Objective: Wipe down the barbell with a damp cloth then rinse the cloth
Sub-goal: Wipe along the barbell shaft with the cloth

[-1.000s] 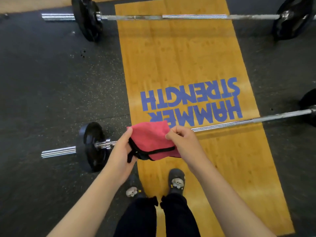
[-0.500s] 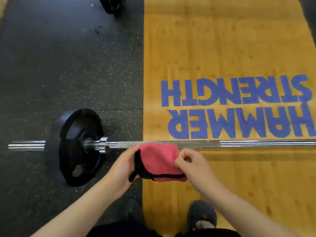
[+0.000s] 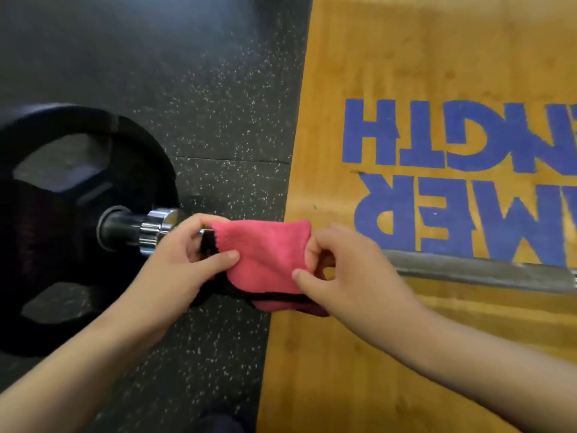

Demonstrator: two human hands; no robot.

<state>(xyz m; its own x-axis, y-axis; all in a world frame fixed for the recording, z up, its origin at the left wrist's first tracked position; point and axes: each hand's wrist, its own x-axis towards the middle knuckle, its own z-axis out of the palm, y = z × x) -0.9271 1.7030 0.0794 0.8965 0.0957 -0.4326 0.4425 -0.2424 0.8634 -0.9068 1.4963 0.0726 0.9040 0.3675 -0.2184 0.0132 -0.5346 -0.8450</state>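
At the centre of the head view, a folded pink cloth (image 3: 265, 257) with black edging covers part of the barbell (image 3: 474, 270), whose grey shaft runs out toward 3 o'clock; the left hand (image 3: 175, 270) pinches the cloth's 9 o'clock edge between thumb and curled fingers, just beside the chrome collar (image 3: 156, 229); the right hand (image 3: 352, 282) pinches its 3 o'clock edge, fingers curled. Toward 9 o'clock a black weight plate (image 3: 62, 220) sits on the bar over speckled rubber flooring (image 3: 203, 89); from 12 to 5 o'clock spreads a wooden platform (image 3: 406, 354) bearing blue lettering (image 3: 452, 182).
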